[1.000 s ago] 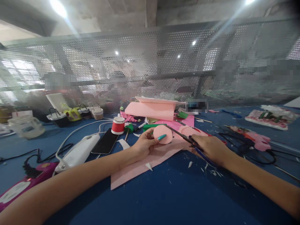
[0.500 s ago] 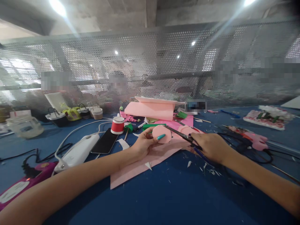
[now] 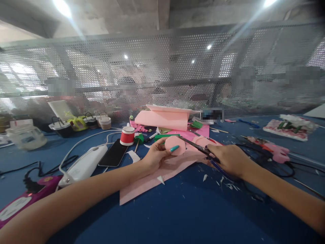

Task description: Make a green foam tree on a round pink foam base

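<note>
My left hand (image 3: 157,156) pinches a round piece of pink paper (image 3: 175,144), its thumb lying across the front. Scissors (image 3: 200,148) with dark blades and blue handles are gripped in my right hand (image 3: 230,160). Their blades reach to the upper right edge of the round piece; whether they touch it I cannot tell. Beneath both hands lies a larger pink sheet (image 3: 142,188), with a small white scrap (image 3: 160,179) on it.
A black phone (image 3: 114,153), a red and white cup (image 3: 127,136) and a white power bank-like block (image 3: 85,164) stand left. Folded pink paper (image 3: 162,119) lies behind. To the right are a pink glue gun (image 3: 276,152), cables and white scraps (image 3: 232,186).
Almost nothing differs. Both hands, the round pink piece and the scissors stay in nearly the same place.
</note>
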### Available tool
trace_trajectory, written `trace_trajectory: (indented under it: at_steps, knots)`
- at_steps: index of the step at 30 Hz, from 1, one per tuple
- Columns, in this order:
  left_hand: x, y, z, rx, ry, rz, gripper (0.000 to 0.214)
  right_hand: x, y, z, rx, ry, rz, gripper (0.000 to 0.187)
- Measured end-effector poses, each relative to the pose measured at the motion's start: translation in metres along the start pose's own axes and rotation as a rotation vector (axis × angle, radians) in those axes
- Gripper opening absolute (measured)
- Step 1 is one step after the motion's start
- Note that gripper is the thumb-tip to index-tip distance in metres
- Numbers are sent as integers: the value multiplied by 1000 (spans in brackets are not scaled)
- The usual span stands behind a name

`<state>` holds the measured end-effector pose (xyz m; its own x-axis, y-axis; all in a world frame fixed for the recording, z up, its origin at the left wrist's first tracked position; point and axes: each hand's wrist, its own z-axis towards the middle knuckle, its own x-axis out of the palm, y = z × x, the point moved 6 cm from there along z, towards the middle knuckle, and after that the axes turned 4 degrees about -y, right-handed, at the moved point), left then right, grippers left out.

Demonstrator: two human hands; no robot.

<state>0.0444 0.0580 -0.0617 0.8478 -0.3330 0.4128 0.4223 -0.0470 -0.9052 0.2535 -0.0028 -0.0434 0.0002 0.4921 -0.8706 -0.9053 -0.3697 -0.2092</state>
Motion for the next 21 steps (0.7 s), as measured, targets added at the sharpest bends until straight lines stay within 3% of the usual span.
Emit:
trace_trajectory:
  at_steps: [5,10,14,21]
  knots:
    - [0,0,0,-6,22,8,52,0,1,0,20,38,3,35]
    - [1,2,1,-4,63,49,54,8,-1,-1,62,0,14,30]
    - [-2,3,2,2,29,89,52,17,-10,-2,83,-50,40,27]
    - [-1,0,1,71,64,123,41,18,-12,-2,1,-75,82,31]
